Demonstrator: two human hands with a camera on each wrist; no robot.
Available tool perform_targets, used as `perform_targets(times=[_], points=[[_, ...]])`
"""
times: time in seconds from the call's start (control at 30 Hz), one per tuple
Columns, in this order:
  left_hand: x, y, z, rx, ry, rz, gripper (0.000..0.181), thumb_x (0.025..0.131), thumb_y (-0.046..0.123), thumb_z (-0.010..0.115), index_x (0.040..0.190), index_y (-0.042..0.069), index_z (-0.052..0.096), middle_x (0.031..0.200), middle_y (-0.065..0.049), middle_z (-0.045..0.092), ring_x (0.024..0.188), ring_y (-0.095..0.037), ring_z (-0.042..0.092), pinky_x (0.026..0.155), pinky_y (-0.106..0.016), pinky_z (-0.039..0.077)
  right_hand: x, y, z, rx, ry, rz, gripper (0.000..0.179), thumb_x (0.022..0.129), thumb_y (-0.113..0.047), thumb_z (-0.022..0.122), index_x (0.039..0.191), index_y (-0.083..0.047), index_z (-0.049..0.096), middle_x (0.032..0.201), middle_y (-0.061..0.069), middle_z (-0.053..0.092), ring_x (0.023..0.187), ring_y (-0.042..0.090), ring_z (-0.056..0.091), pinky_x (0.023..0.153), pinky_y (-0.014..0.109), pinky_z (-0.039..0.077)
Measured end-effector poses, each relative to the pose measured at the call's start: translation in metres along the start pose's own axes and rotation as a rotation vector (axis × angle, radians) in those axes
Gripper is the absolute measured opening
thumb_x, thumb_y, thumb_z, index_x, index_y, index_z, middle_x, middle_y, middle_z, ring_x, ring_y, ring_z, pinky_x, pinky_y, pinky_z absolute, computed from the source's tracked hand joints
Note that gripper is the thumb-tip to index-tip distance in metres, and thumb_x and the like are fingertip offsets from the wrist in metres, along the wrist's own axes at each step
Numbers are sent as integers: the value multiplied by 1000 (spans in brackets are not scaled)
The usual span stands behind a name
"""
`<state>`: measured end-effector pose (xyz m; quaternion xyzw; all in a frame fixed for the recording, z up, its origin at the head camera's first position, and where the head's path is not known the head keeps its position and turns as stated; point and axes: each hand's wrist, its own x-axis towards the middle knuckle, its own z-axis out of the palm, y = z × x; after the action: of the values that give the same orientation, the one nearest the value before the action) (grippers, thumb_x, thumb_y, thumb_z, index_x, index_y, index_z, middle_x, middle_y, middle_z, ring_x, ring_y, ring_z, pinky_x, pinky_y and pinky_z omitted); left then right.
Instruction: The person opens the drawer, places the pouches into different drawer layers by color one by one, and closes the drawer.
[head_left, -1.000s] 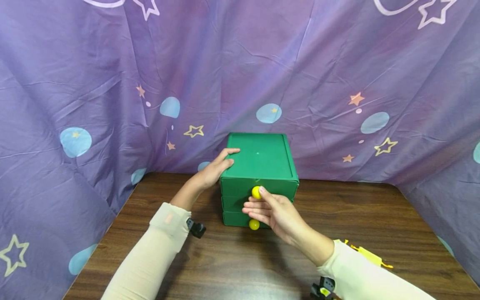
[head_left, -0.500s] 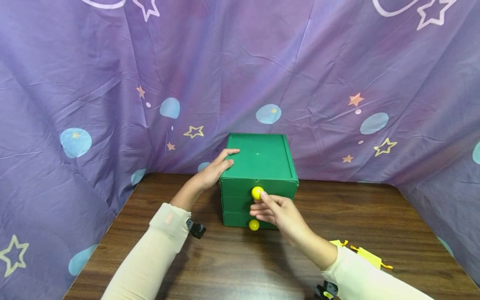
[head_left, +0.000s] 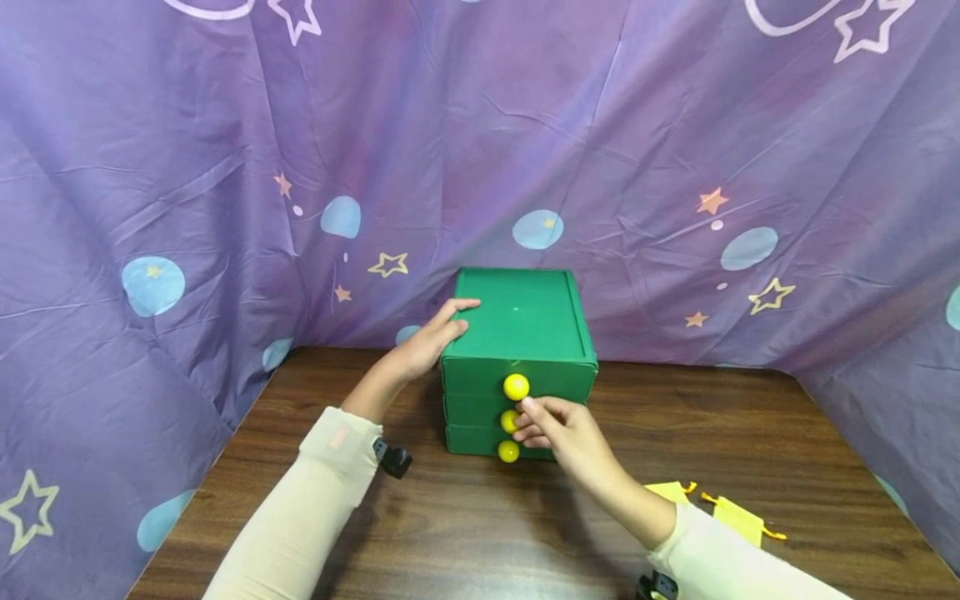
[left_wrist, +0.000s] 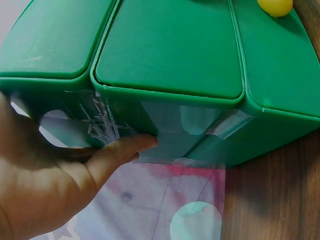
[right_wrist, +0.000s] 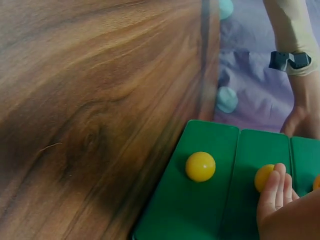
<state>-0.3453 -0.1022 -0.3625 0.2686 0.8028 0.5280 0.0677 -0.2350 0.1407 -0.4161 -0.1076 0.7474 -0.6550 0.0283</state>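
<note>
The person's right hand had dropped just below the top knob of the green drawer box, baring the middle knob that it had been covering. So the work had moved off the top drawer, which, like the others, sat pushed in. Those fingers lay loosely extended at the middle knob, not clamped on it; touching or not, I couldn't tell. The left hand rested, fingers apart, on the box's left top edge, as before.
</note>
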Motion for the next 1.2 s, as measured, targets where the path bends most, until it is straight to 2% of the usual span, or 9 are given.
perform_targets(times=[0.57, 0.8, 1.07, 1.2], points=[[0, -3, 0, 16, -4, -4, 51, 109, 30, 35, 159, 20, 32, 170, -15, 19, 153, -41, 22, 121, -64, 19, -5, 16, -1, -14, 62, 40, 35, 104, -18, 62, 116, 14, 67, 98, 25, 72, 81, 24, 73, 78, 36, 62], [0, -1, 0, 10, -5, -3, 51, 109, 29, 36, 159, 19, 32, 170, -16, 18, 154, -41, 21, 122, -63, 18, -5, 21, 0, -4, 68, 57, 33, 104, -16, 61, 115, 16, 66, 98, 27, 72, 77, 19, 72, 75, 32, 62], [0, -1, 0, 10, -6, 16, 51, 109, 28, 36, 158, 18, 33, 169, -16, 20, 154, -40, 20, 122, -64, 18, -3, 27, 0, 17, 27, 63, 38, 106, -18, 58, 114, 18, 65, 97, 27, 72, 78, 19, 73, 77, 37, 63], [1, -2, 0, 11, -1, 20, 50, 109, 28, 36, 158, 18, 34, 169, -16, 21, 154, -40, 21, 122, -63, 18, -2, 31, 3, 78, -6, 95, 42, 107, -21, 57, 115, 20, 63, 96, 25, 73, 79, 18, 73, 79, 37, 62]])
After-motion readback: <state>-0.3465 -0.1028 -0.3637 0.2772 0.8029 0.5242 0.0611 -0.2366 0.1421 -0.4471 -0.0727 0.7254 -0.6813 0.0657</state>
